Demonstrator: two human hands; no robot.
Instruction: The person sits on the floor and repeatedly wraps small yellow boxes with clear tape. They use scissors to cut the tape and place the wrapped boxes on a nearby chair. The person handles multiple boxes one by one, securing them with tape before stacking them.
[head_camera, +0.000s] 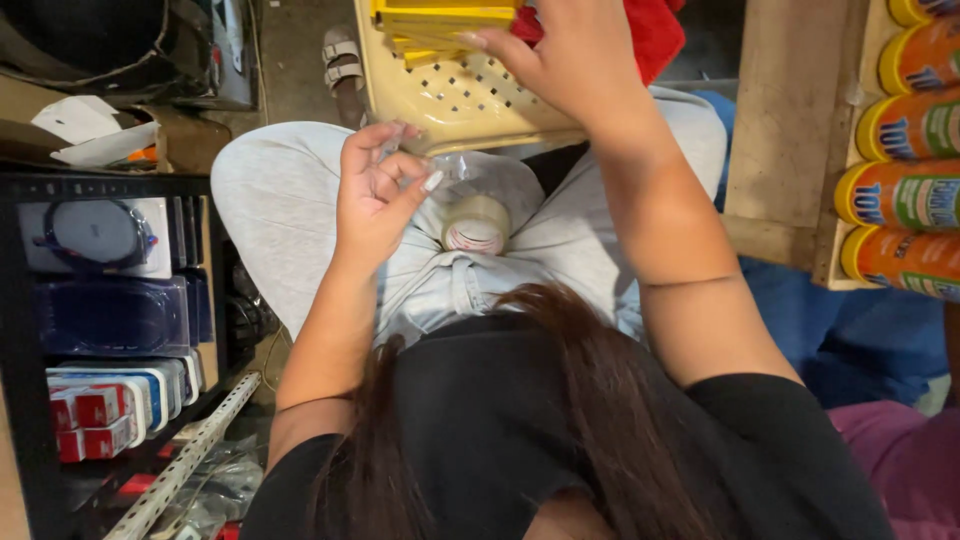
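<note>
My left hand hovers over my lap, its thumb and fingers pinched on a bit of clear plastic film. Just right of it a roll of clear tape lies in my lap on the grey trousers. My right hand reaches forward, fingers curled over a stack of flat yellow boxes. The boxes sit in a cream perforated plastic basket that rests on my knees. A red cloth shows behind that hand.
A black shelf at the left holds packaged goods, including small red-and-white boxes. A wooden rack at the right carries orange spray cans with yellow caps. A sandalled foot is beyond the basket.
</note>
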